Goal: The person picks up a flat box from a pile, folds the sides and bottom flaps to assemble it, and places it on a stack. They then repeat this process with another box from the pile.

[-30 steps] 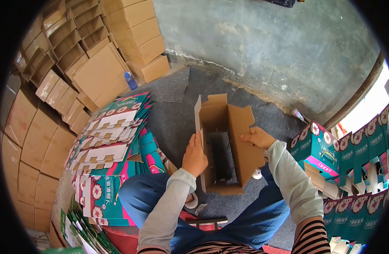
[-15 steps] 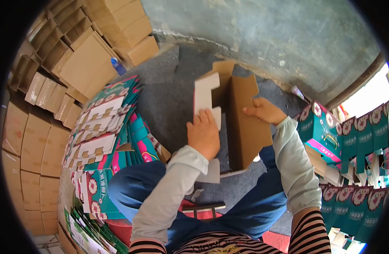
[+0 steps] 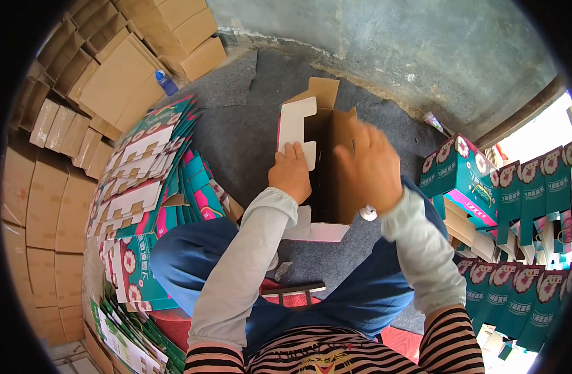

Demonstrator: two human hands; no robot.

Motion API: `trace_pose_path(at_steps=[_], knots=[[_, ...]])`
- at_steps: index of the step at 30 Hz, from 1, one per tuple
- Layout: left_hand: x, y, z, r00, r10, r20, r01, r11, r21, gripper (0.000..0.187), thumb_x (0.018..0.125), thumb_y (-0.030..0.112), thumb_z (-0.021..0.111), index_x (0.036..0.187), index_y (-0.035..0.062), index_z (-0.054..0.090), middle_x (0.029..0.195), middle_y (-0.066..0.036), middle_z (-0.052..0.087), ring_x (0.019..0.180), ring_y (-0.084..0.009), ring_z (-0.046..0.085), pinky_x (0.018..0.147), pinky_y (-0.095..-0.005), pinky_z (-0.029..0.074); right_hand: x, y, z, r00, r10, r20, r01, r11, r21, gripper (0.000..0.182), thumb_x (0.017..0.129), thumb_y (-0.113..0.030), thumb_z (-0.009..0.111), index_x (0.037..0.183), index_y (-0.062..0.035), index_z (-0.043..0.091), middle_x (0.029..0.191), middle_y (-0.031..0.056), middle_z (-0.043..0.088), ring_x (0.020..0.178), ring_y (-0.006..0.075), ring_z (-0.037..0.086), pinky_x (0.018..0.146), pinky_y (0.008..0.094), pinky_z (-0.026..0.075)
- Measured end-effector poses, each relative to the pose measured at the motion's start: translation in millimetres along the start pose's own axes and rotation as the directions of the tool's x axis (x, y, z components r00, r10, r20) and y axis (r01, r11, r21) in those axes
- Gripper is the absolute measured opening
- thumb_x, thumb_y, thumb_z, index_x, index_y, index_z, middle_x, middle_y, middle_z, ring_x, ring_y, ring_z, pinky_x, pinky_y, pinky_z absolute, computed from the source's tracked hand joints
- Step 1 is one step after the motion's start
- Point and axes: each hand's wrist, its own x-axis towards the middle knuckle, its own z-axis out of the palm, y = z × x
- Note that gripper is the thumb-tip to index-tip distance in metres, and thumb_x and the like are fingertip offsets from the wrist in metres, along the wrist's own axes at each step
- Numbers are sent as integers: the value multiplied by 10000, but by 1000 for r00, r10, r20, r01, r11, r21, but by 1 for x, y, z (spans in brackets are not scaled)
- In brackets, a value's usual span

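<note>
A cardboard box (image 3: 329, 209) stands with its top open between my knees, brown inside with white flaps along the left and near edges. My left hand (image 3: 290, 171) grips its left side, fingers laid over the notched white flap (image 3: 293, 119). Over the box's right side is my right hand (image 3: 374, 163), blurred by motion, with thumb and fingers apart and nothing in them. It covers much of the right wall. A brown end flap (image 3: 323, 92) sticks up at the far end.
Flat teal-and-white printed cartons (image 3: 136, 168) are piled at my left. Assembled teal boxes (image 3: 467, 177) stand at my right. Brown cartons (image 3: 46, 212) are stacked along the left side, with a blue bottle (image 3: 166, 82) nearby. A concrete wall (image 3: 386, 50) rises ahead.
My right hand has let go of the box's right wall and moved left over it. That wall has swung inward. My left hand stays on the white flap.
</note>
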Motion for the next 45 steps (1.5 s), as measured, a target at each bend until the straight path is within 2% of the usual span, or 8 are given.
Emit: trace_pose_path(at_steps=[4,14,26,33,36,40,42,45], knots=[[2,2,-5,998,-46,39,47,999,-19,739,701,38,616,1359,-56,292,1348,-197,390,1102,-360,499,854,-384,508,-44,-34,-46,753,-185,631,-178,867,466,353,791,-300,670,969,-13,570,777,124,592,770,300,584,717,370,472],[4,0,6,1000,21,3,-21,990,137,752,688,136,661,1340,-57,340,1363,-192,375,1171,-330,446,887,-423,454,-95,-20,-47,537,-630,562,181,736,652,507,779,-225,664,1269,-206,535,917,65,612,937,255,583,978,582,330],[-24,-19,43,937,204,-282,-247,961,-126,571,866,330,537,1314,-10,441,1413,-224,348,1331,-354,290,1102,-475,197,-94,-18,-17,885,-41,464,-205,860,468,470,796,-161,646,1212,-35,467,977,157,559,895,330,576,729,397,478],[-43,-14,28,969,169,-181,-204,959,-196,647,851,439,558,1286,-31,467,1395,-255,354,1326,-375,285,1075,-486,227,-68,-18,8,760,-109,641,39,992,122,705,708,-283,736,1245,39,412,1039,200,534,911,355,579,785,398,489],[-62,-9,42,948,180,-262,-218,968,-127,757,760,475,642,1284,-38,455,1381,-258,357,1313,-393,285,1071,-508,225,-42,13,45,722,-29,691,-166,963,213,667,743,-339,705,1199,72,443,1053,262,548,986,395,563,828,436,473],[-76,-1,42,953,173,-249,-202,975,-96,689,766,420,656,1276,-6,471,1375,-244,369,1306,-388,300,1063,-523,229,22,74,113,749,549,371,-646,731,222,552,848,-426,547,1085,72,545,1063,296,589,1032,422,553,903,459,421],[-81,4,44,950,191,-247,-217,973,-82,640,782,381,653,1281,21,477,1373,-234,375,1304,-382,308,1059,-530,232,36,102,141,686,651,326,-643,332,690,505,859,-445,517,1033,19,610,1075,234,611,986,383,583,902,427,421],[-86,14,49,930,197,-311,-239,966,-102,452,826,256,612,1224,58,533,1333,-204,433,1274,-362,362,1044,-554,239,50,111,137,566,551,613,-812,244,531,427,821,-431,601,958,-31,658,882,188,641,891,274,600,769,354,458]])
